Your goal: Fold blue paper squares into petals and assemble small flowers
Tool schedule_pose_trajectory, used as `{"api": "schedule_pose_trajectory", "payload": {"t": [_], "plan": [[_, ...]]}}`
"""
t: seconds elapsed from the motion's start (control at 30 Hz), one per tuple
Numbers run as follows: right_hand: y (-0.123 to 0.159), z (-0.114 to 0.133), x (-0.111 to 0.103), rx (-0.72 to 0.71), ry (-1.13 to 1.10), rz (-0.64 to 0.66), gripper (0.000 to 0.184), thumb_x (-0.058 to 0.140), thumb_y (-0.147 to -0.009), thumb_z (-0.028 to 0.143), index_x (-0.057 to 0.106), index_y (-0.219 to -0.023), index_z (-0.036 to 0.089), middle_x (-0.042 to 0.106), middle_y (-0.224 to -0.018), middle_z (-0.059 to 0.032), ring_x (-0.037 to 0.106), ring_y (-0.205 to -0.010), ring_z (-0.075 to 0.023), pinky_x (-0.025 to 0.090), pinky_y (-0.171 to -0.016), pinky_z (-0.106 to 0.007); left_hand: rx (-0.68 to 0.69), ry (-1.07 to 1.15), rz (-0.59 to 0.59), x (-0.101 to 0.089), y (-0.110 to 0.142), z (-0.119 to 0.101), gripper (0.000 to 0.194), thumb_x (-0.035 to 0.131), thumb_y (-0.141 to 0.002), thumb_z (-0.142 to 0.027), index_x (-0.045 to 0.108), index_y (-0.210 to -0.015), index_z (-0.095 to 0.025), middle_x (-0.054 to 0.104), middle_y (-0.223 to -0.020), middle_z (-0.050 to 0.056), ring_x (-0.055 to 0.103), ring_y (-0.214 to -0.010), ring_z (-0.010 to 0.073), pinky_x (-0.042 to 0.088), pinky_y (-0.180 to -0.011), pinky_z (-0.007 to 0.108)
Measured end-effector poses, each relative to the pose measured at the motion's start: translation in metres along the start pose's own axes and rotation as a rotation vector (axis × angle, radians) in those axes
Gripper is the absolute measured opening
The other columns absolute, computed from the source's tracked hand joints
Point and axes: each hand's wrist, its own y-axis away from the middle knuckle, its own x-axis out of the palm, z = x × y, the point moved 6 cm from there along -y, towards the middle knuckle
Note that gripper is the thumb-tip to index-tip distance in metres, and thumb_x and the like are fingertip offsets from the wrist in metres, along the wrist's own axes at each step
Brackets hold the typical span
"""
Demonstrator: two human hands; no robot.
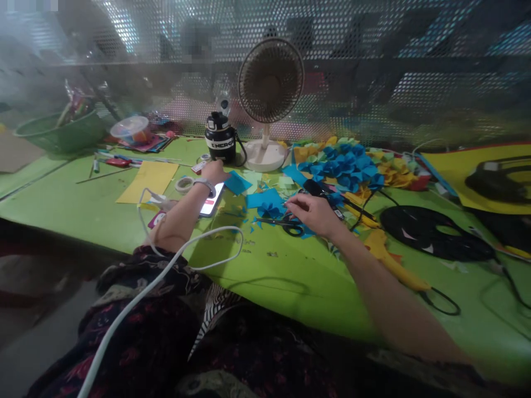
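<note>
- Showed nearest the camera a white cable (124,314), curving over dark patterned clothing (145,342) toward a green bench (265,282).
- Found the blue paper flower (270,209) on the bench, against a flat blue sheet (259,198) and just above scissors (274,221).
- Caught the right hand (287,204) at the flower's edge, thumb and fingers drawn close; could not tell whether clamped on paper.
- Caught the left hand (215,172) over a phone (213,202), near another blue sheet (238,183); could not tell whether fingers apart or together.
- Judged the flower light, soft and easily crushed; judged its base the surest place to pinch, clear of the petals.
- Judged the sheets thin and apt to slide, best taken by an edge.
- Left hidden the flower's underside and the left fingertips.
- Left murky the dark items (316,189) behind the right hand; cut off a yellow sheet (456,168) at the right edge.
</note>
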Motion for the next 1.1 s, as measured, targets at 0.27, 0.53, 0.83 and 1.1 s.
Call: {"api": "schedule_pose_trajectory", "payload": {"t": [0.27, 0.53, 0.83, 1.1], "plan": [[0.001, 0.002, 0.003, -0.047, 0.071, 0.011, 0.022, 0.059, -0.087, 0.040, 0.070, -0.084, 0.022, 0.073, -0.073, -0.0036, 0.069, -0.068, -0.0210, 0.052, -0.066, -0.034, 0.173, 0.215, -0.052, -0.011, 0.002, -0.030, 0.037, 0.068, -0.074, -0.016, 0.073, -0.111, -0.015, 0.077, -0.103, 0.011, 0.067, -0.099, 0.0266, 0.049, -0.087, 0.031], [-0.003, 0.000, -0.023, -0.055, -0.048, -0.251, 0.026, 0.062, -0.084, 0.042, 0.069, -0.094, 0.020, 0.075, -0.093, -0.0077, 0.070, -0.081, -0.0219, 0.055, -0.077, -0.037, 0.526, 0.424, -0.427, -0.117, 0.097, -0.078, 0.013, 0.071, -0.084, -0.019, 0.077, -0.094, -0.014, 0.073, -0.098, 0.009, 0.061, -0.107, 0.0241, 0.041, -0.107, 0.039], [0.001, 0.008, 0.004, 0.071, -0.252, -0.002, 0.046, 0.080, -0.067, 0.060, 0.064, -0.081, 0.019, 0.066, -0.072, -0.0003, 0.060, -0.064, -0.0147, 0.048, -0.060, -0.029, 0.502, 1.085, 0.258, -0.021, 0.120, -0.097, 0.022, 0.082, -0.073, -0.031, 0.078, -0.088, -0.015, 0.077, -0.090, 0.007, 0.068, -0.084, 0.0162, 0.053, -0.086, 0.030], [0.004, 0.000, 0.027, 0.208, -0.410, 0.013, 0.050, 0.079, -0.064, 0.064, 0.054, -0.066, 0.021, 0.052, -0.050, 0.0062, 0.049, -0.047, -0.0106, 0.043, -0.050, -0.026, 0.147, 1.464, 0.642, 0.026, 0.134, -0.097, 0.042, 0.090, -0.066, -0.046, 0.075, -0.087, -0.012, 0.077, -0.084, 0.009, 0.067, -0.064, 0.0120, 0.055, -0.061, 0.024]]}}
